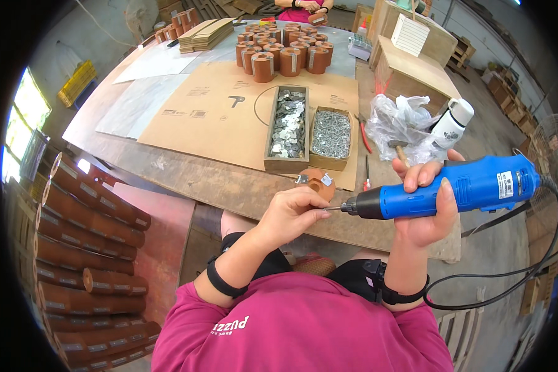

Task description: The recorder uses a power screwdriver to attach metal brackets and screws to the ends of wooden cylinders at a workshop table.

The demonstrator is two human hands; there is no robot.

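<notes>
Blue screwdriver (pixel 468 186) in right hand (pixel 420 228), left hand (pixel 295 214) pinched at bit (pixel 334 208)

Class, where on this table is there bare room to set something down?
Bare: the cardboard left of the wooden box; the tabletop strip along the cardboard's near edge. Crowded: right, plastic bag and white bottle; far side, brown cylinders.

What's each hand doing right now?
Left hand: pinched closed at the thin, silvery metal driver bit; can't tell what's inside.
Right hand: closed around the blue-and-black, cylindrical electric screwdriver.
</notes>
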